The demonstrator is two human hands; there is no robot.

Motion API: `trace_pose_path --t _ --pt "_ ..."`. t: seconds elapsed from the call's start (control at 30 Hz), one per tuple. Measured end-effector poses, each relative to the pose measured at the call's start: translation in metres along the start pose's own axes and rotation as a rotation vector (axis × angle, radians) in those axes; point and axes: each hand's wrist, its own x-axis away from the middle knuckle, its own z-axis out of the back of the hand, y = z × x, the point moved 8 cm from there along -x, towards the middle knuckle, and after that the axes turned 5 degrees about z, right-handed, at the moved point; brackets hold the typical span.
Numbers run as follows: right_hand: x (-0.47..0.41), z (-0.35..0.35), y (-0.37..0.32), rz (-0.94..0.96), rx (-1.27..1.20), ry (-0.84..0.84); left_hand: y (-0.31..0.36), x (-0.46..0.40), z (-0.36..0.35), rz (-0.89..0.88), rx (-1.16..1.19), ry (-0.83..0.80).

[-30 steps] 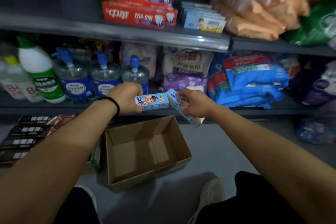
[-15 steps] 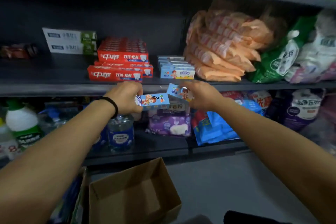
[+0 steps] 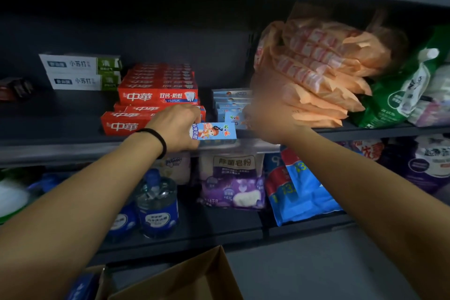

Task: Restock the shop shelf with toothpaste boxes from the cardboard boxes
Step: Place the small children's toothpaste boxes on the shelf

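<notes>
Because each toothpaste box (image 3: 214, 132) is thin printed card round a tube, we judge it light, fairly stiff along its length and easy to dent at the end flaps. So we would hold it by the long faces near one end, leaving the rest free to slide onto the stack. Its glossy print may be a little slick, though a light pinch should do.

Our left hand (image 3: 176, 126) grips one blue box by its left end, the fingers curled round it. The box lies level, sticking out to the right of the hand, right at the front edge of the shelf (image 3: 60, 146). It sits just in front of the red toothpaste boxes (image 3: 155, 97) and just left of the blue stack (image 3: 231, 102) of matching boxes.

Our right hand (image 3: 267, 117) is blurred, up at the blue stack beside the orange packets (image 3: 316, 68). A bit of blue box (image 3: 235, 119) shows at its left edge, but we cannot tell whether the fingers grip it or have let go.

Below us an open cardboard box (image 3: 194, 277) stands on the floor. We judge that the left box goes next onto the blue stack.
</notes>
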Motion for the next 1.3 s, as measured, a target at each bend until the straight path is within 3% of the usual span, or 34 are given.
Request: trace_pose_path --t 0.33,0.87,1.3 --pt "-0.027 -0.006 -0.021 0.107 0.085 -0.012 -0.013 -0.008 -0.006 -0.028 0.022 0.024" --pt "-0.035 -0.016 0.006 0.024 -0.024 -0.012 -0.011 -0.014 -0.018 -0.022 0.03 0.02" --pt "-0.028 -0.005 0.006 0.116 -0.021 0.009 -0.002 -0.019 -0.014 -0.007 0.038 -0.001"
